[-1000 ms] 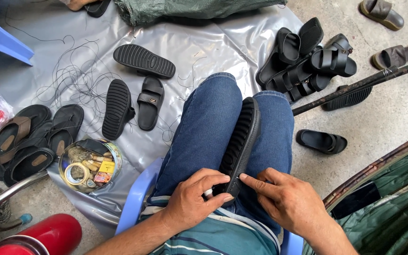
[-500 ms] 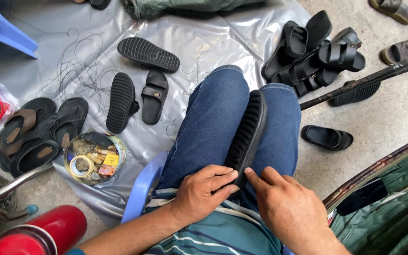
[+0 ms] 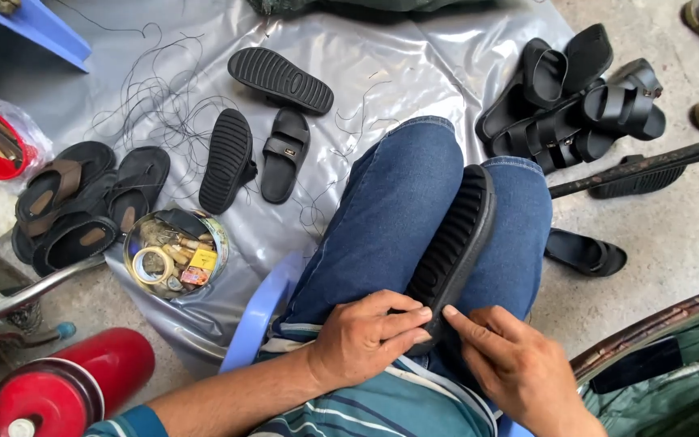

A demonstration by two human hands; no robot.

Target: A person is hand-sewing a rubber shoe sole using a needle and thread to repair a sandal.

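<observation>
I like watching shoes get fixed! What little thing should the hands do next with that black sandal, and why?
Probably pinch the heel end tighter. The black sandal lies sole-up, wedged between the knees, and the left hand and right hand only meet it with fingertips at the near end, so a firmer hold would likely steady it.

sandal sole (image 3: pixel 455 243): matt black ribbed rubber
jeans (image 3: pixel 398 218): blue denim cloth
floor sheet (image 3: pixel 414 73): glossy grey plastic
tin (image 3: pixel 175 252): shiny metal
</observation>
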